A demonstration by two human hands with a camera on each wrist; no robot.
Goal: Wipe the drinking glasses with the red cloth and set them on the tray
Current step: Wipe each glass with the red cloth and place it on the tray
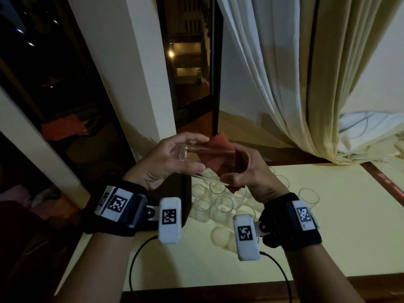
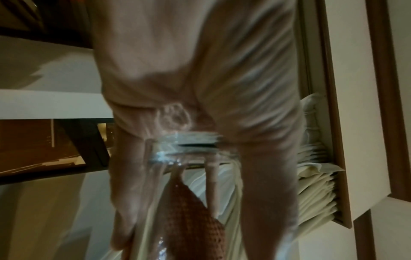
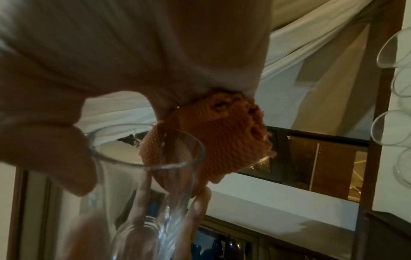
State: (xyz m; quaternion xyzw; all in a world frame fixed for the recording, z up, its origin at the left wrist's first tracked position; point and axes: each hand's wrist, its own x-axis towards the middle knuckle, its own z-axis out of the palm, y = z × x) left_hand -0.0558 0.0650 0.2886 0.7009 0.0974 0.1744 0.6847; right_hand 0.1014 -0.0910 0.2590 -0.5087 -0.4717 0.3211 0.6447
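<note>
The left hand (image 1: pixel 166 159) is gripping the base end of a glass (image 1: pixel 205 159) held sideways above the table (image 1: pixel 328 226), while the right hand (image 1: pixel 247 171) is pinching the red cloth (image 1: pixel 220 154) against its rim. Only the right wrist view is showing the cloth (image 3: pixel 222 140) bunched outside the open rim. Beyond, in the head view, more glasses (image 1: pixel 220 206) are standing on the table.

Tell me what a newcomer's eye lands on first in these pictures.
First, the clear drinking glass held tilted in mid-air: the left hand grips its base end while the right hand presses the red cloth around its mouth. Below them, more empty glasses cluster on the pale yellow table.
</note>
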